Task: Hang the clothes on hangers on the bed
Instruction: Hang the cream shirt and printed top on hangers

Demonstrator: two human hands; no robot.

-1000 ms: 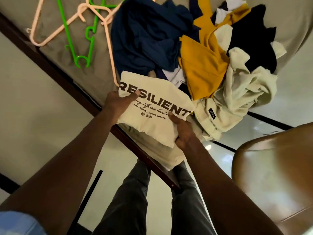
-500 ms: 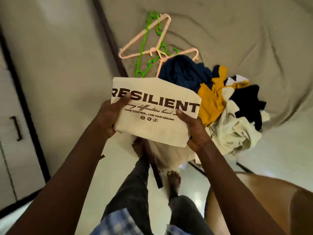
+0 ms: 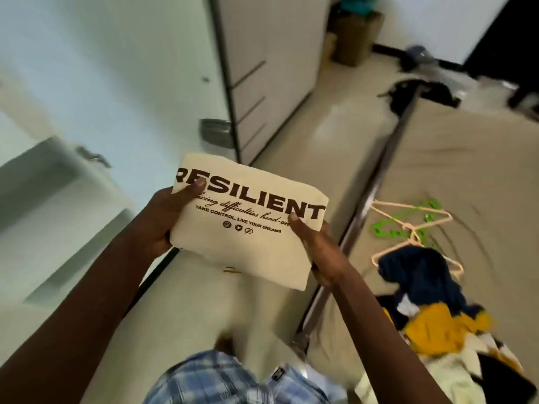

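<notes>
Left hand [image 3: 164, 218] and right hand [image 3: 319, 250] are gripping a folded cream shirt [image 3: 248, 237] at its two short sides, thumbs pressing on top. They are holding it above the floor, left of the bed [image 3: 466, 170]. Hangers [image 3: 409, 225] are lying on the bed at 3 o'clock from the shirt, with the clothes pile [image 3: 431, 287] at 4 o'clock. Step looks like shirt picked, not yet unfolded. Next move is probably shaking it open, then freeing one hand for a hanger.
</notes>
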